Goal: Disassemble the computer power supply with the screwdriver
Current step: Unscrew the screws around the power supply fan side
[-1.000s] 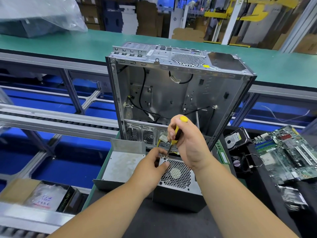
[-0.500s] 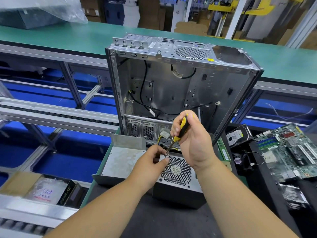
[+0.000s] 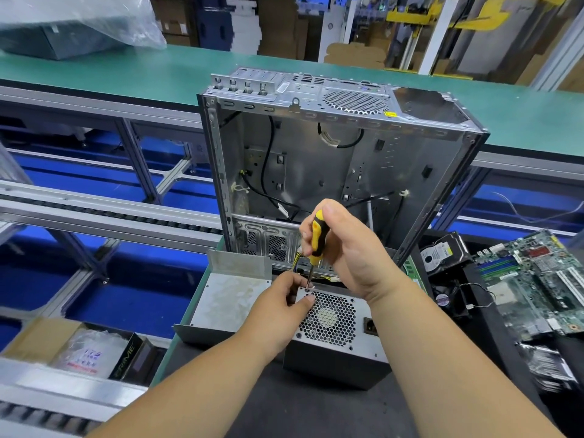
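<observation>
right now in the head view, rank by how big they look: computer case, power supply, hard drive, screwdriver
1. computer case, clearly largest
2. power supply
3. hard drive
4. screwdriver

The last two look close in size; the right hand hides part of the screwdriver, so that order is unsure.

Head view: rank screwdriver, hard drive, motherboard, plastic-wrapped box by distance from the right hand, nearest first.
1. screwdriver: gripped in the right hand itself.
2. hard drive: on the bench to its right.
3. motherboard: farther right, past the drive.
4. plastic-wrapped box: far upper left on the green conveyor.
</observation>
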Demonstrator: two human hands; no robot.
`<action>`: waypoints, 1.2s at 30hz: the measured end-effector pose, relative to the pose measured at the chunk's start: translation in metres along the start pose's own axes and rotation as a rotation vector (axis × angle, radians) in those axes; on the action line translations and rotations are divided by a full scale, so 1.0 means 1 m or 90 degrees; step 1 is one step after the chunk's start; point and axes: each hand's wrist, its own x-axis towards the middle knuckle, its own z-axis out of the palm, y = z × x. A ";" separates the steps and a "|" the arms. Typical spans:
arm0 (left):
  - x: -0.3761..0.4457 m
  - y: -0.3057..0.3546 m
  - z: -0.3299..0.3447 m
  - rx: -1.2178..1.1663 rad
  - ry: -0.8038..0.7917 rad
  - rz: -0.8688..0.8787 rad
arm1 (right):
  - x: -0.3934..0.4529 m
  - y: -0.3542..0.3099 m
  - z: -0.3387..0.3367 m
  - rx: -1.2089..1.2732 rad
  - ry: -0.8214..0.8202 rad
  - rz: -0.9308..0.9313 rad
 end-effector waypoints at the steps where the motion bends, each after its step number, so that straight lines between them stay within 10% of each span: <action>1: 0.001 0.001 0.001 0.006 0.006 0.001 | 0.000 -0.001 -0.002 0.007 0.006 0.007; 11: 0.007 0.007 0.017 0.103 0.167 -0.005 | -0.005 0.001 0.022 0.075 0.090 0.037; 36: 0.006 0.013 0.018 0.062 0.176 -0.020 | 0.000 -0.007 0.019 0.111 0.136 0.054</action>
